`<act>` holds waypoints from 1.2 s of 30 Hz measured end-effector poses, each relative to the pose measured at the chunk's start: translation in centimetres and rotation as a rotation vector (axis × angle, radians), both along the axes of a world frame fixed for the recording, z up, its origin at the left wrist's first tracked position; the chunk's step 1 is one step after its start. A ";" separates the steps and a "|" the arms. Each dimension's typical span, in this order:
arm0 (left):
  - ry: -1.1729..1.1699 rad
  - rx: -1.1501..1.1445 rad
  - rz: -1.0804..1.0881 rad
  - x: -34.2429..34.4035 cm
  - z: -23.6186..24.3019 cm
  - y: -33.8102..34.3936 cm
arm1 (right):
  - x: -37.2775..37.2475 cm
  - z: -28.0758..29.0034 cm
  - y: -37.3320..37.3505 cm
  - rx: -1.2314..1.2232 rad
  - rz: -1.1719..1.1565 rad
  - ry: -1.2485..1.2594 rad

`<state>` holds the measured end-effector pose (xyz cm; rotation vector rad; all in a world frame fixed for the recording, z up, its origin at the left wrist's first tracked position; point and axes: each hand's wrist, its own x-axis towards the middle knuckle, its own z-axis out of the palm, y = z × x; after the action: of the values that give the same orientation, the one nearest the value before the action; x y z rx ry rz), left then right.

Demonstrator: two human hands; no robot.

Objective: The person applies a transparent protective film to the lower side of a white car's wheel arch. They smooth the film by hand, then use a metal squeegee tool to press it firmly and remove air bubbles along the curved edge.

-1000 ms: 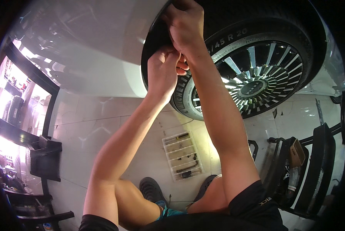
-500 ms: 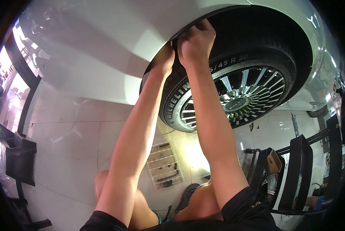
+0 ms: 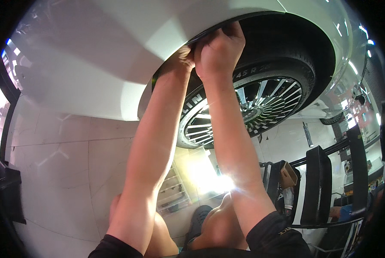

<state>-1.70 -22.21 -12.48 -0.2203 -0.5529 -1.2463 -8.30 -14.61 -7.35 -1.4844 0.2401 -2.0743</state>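
Both arms reach up into the wheel arch (image 3: 323, 55) of a white car body (image 3: 93, 43). My left hand (image 3: 182, 58) is under the arch's lip, its fingers bent and partly hidden; what they hold cannot be made out. Just right of it, my right hand (image 3: 218, 50) is closed, fingertips up at the lip, their hold hidden. Behind my forearms is a black tyre (image 3: 295, 66) on a multi-spoke chrome wheel (image 3: 273, 107). Below on the floor lies a clear compartment organiser (image 3: 173, 187), partly in glare from a bright light (image 3: 221, 181).
A pale tiled floor (image 3: 57, 167) lies under the car. At right are a black-framed rack (image 3: 315, 180) with a cardboard box (image 3: 288, 174), a long object (image 3: 307, 134) on the floor and part of a person in blue (image 3: 345, 211). A black bin (image 3: 9, 189) stands at left.
My left hand has moved up under the arch's lip beside my right hand, which shifted slightly. The view has swung, showing more of the car body and right side; glare below has grown.
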 end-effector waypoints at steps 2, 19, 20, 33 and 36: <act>0.001 0.014 -0.004 -0.3 0.2 0.1 | -0.1 0.0 0.1 -0.015 -0.142 0.022; -0.024 0.002 -0.044 -0.7 1.0 0.2 | 0.8 0.1 0.1 0.035 -0.101 -0.052; -0.027 -0.002 -0.043 -0.7 1.1 0.2 | 0.7 0.1 0.2 0.056 -0.068 -0.070; 0.050 0.010 -0.034 -0.8 1.2 -0.3 | -0.5 -0.1 -0.5 0.091 0.035 -0.065; 0.048 0.004 -0.036 -1.0 1.5 -0.6 | -0.6 0.3 0.3 0.080 0.066 -0.047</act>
<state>-2.66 -22.84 -10.98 -0.2569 -0.5069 -1.2740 -8.93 -14.36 -7.03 -1.3764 0.2497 -2.0209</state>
